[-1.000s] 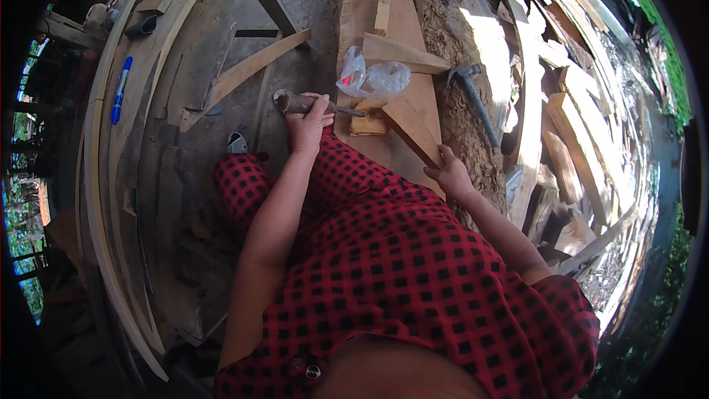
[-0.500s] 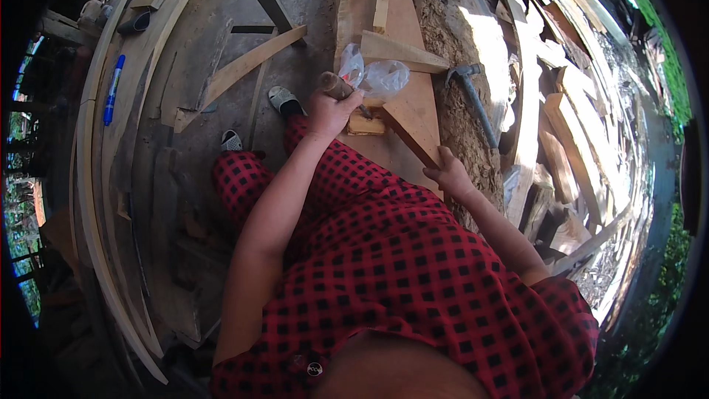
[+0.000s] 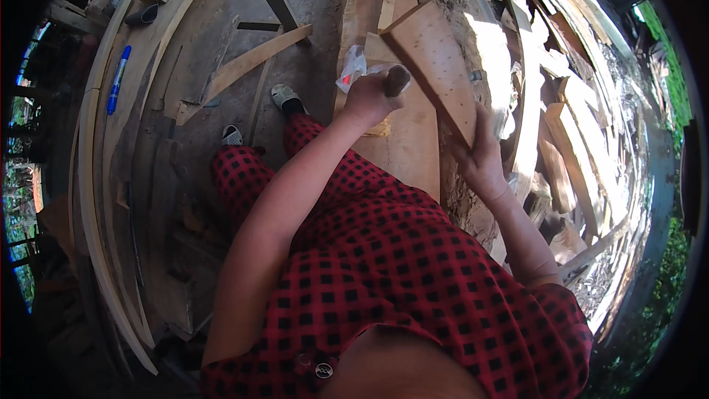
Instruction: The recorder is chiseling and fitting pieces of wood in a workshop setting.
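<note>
My left hand (image 3: 371,102) is closed round a chisel, its round wooden handle (image 3: 397,80) poking up past my fingers; the blade is hidden in this view. Under that hand, a small yellowish wood block (image 3: 380,130) shows in part on a wide plank (image 3: 413,151). My right hand (image 3: 484,154) grips the near end of a tapered, flat wooden piece (image 3: 436,59), which is raised and tilted above the plank. Dark specks dot its broad face. A clear plastic bag (image 3: 352,66) lies beside my left hand, partly covered by it.
A rough-barked log (image 3: 461,210) runs along the plank's right side, with stacked offcuts (image 3: 565,159) beyond. Long boards (image 3: 92,177) line the left, carrying a blue marker (image 3: 118,80). A curved wood strip (image 3: 255,63) lies over the floor near my feet.
My right hand has lifted the tapered piece up and to the right, off the small block. My left hand has shifted right with the chisel. The hammer on the log is now mostly hidden.
</note>
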The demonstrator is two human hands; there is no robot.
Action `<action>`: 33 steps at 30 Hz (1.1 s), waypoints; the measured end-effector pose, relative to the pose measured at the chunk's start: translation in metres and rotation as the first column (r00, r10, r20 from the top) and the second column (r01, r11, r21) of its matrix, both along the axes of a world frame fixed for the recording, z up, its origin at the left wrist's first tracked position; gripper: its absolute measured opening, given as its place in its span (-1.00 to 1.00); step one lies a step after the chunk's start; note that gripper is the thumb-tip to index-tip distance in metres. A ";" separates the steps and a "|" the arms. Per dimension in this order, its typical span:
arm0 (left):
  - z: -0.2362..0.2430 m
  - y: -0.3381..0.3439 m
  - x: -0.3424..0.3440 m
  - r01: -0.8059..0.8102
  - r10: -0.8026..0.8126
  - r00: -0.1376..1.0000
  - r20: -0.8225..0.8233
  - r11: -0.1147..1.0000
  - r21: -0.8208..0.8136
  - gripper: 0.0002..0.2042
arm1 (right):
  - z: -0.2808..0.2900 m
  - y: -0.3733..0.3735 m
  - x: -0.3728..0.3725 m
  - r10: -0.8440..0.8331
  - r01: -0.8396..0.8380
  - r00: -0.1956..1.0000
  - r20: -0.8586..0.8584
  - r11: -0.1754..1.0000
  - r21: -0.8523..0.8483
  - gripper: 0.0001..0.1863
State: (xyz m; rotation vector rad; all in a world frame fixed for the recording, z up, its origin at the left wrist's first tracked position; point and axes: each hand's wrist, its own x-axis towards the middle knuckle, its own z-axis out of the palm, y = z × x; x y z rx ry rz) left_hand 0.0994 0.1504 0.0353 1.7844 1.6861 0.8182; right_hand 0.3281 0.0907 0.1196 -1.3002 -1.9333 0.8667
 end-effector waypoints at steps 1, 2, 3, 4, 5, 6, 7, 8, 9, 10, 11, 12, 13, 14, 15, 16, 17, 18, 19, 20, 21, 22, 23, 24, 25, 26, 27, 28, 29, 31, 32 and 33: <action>0.000 0.000 0.002 -0.008 0.008 1.000 0.023 1.000 -0.020 -0.64 | -0.003 0.006 0.005 0.048 -0.055 0.998 -0.036 0.979 -0.198 -0.41; 0.000 0.000 0.003 -0.015 0.017 0.999 0.046 0.999 -0.040 -0.65 | -0.004 0.009 0.007 0.089 -0.114 0.993 -0.081 0.915 -0.387 -0.41; 0.000 0.002 0.003 -0.012 0.014 0.999 0.044 0.999 -0.040 -0.65 | 0.000 0.009 0.011 0.086 -0.112 0.993 -0.082 0.916 -0.386 -0.41; 0.002 -0.001 0.002 0.000 0.001 1.000 0.023 0.999 -0.038 -0.66 | 0.019 0.005 0.008 -0.002 -0.075 0.978 -0.210 0.932 -0.356 -0.42; 0.003 -0.001 0.003 0.017 -0.017 1.000 0.001 1.000 -0.025 -0.66 | 0.032 0.001 0.007 -0.086 -0.028 0.938 -0.337 0.947 -0.319 -0.43; 0.004 -0.002 0.006 0.020 -0.020 1.000 -0.002 1.000 -0.024 -0.66 | 0.035 -0.006 0.008 -0.121 0.048 0.931 -0.344 0.976 -0.213 -0.42; 0.005 -0.002 0.009 0.041 -0.041 0.999 0.003 0.999 -0.029 -0.67 | 0.033 -0.011 0.011 -0.173 0.121 0.922 -0.346 0.979 -0.165 -0.40; 0.005 0.001 0.011 0.060 -0.060 0.998 0.004 0.998 -0.029 -0.67 | 0.025 -0.012 0.011 -0.220 0.192 0.909 -0.355 0.975 -0.113 -0.39; 0.006 0.002 0.014 0.066 -0.066 0.998 0.002 0.998 -0.022 -0.67 | 0.012 -0.012 0.014 -0.141 0.157 0.958 -0.249 0.987 0.046 -0.37; 0.003 0.002 0.018 0.109 -0.107 0.993 -0.054 0.994 0.020 -0.67 | -0.003 -0.012 0.019 -0.080 0.104 0.989 -0.128 0.975 0.197 -0.35; -0.003 0.001 0.021 0.152 -0.145 0.983 -0.109 0.987 0.059 -0.67 | -0.015 -0.009 0.025 -0.012 0.015 0.995 0.102 0.999 -0.030 -0.33; -0.010 -0.001 0.024 0.160 -0.153 0.982 -0.108 0.985 0.063 -0.67 | -0.024 -0.008 0.028 0.083 -0.063 0.995 0.053 0.949 -0.308 -0.35; -0.014 -0.005 0.022 0.178 -0.160 0.972 -0.170 0.980 0.094 -0.67 | -0.014 -0.008 0.029 0.097 -0.073 0.992 0.076 0.958 -0.278 -0.36; -0.018 -0.007 0.018 0.197 -0.165 0.959 -0.232 0.973 0.123 -0.67 | -0.004 -0.010 0.030 0.110 -0.083 0.989 0.099 0.965 -0.248 -0.37; -0.020 -0.005 0.008 0.125 -0.114 0.986 -0.121 0.988 0.094 -0.70 | -0.005 -0.008 0.027 0.115 -0.089 0.989 0.096 0.965 -0.246 -0.37; -0.011 -0.008 0.008 0.059 -0.051 0.996 -0.075 0.991 0.117 -0.74 | -0.009 -0.011 0.031 0.035 -0.045 0.998 -0.047 0.973 -0.228 -0.38; -0.017 -0.009 -0.009 -0.005 0.001 0.998 0.064 0.998 0.066 -0.75 | -0.010 -0.010 0.030 -0.022 -0.018 0.981 -0.195 0.979 -0.201 -0.38; -0.023 -0.012 -0.026 -0.063 0.061 0.978 0.199 0.998 0.006 -0.76 | -0.018 -0.011 0.029 -0.018 -0.021 0.980 -0.196 0.980 -0.196 -0.38; -0.029 -0.016 -0.041 -0.064 0.061 0.978 0.198 0.998 0.009 -0.76 | -0.035 -0.012 0.030 -0.100 0.054 0.974 -0.203 0.974 -0.220 -0.38; -0.032 -0.023 -0.054 -0.106 0.124 0.904 0.409 0.992 -0.066 -0.77 | -0.047 -0.012 0.029 -0.180 0.127 0.961 -0.208 0.961 -0.244 -0.39; -0.036 -0.030 -0.064 -0.131 0.194 0.781 0.593 0.980 -0.147 -0.78 | -0.054 -0.015 0.031 -0.201 0.146 0.962 -0.182 0.950 -0.276 -0.34; -0.037 -0.038 -0.069 -0.135 0.196 0.781 0.593 0.980 -0.146 -0.78 | -0.071 -0.015 0.038 -0.197 0.142 0.963 -0.183 0.951 -0.276 -0.34; -0.038 -0.045 -0.073 -0.191 0.300 0.725 0.620 0.952 -0.237 -0.78 | -0.094 -0.015 0.049 -0.201 0.185 0.979 -0.018 0.928 -0.324 -0.30; -0.039 -0.053 -0.075 -0.242 0.404 0.659 0.635 0.912 -0.330 -0.79 | -0.114 -0.015 0.052 -0.189 0.231 0.971 0.148 0.903 -0.363 -0.27; -0.039 -0.061 -0.075 -0.281 0.439 0.565 0.699 0.898 -0.338 -0.82 | -0.127 -0.020 0.049 -0.183 0.225 0.972 0.147 0.905 -0.362 -0.27; -0.037 -0.065 -0.075 -0.285 0.442 0.560 0.700 0.897 -0.337 -0.82 | -0.137 -0.027 0.046 -0.175 0.259 0.951 0.255 0.901 -0.347 -0.25; -0.034 -0.067 -0.076 -0.328 0.452 0.518 0.727 0.889 -0.319 -0.82 | -0.146 -0.032 0.043 -0.167 0.292 0.918 0.361 0.899 -0.328 -0.24; -0.030 -0.071 -0.076 -0.368 0.461 0.473 0.751 0.878 -0.307 -0.82 | -0.153 -0.036 0.039 -0.162 0.290 0.916 0.366 0.899 -0.329 -0.24; -0.025 -0.071 -0.080 -0.374 0.448 0.459 0.767 0.881 -0.291 -0.81 | -0.160 -0.039 0.034 -0.181 0.307 0.900 0.397 0.909 -0.282 -0.27; -0.013 -0.070 -0.090 -0.365 0.452 0.457 0.766 0.881 -0.302 -0.78 | -0.169 -0.043 0.029 -0.187 0.306 0.880 0.436 0.926 -0.221 -0.30; -0.006 -0.069 -0.095 -0.355 0.452 0.460 0.764 0.882 -0.309 -0.74 | -0.172 -0.043 0.028 -0.185 0.304 0.879 0.439 0.927 -0.218 -0.30; -0.001 -0.069 -0.096 -0.383 0.458 0.421 0.783 0.872 -0.304 -0.79 | -0.174 -0.044 0.027 -0.173 0.308 0.874 0.453 0.920 -0.243 -0.31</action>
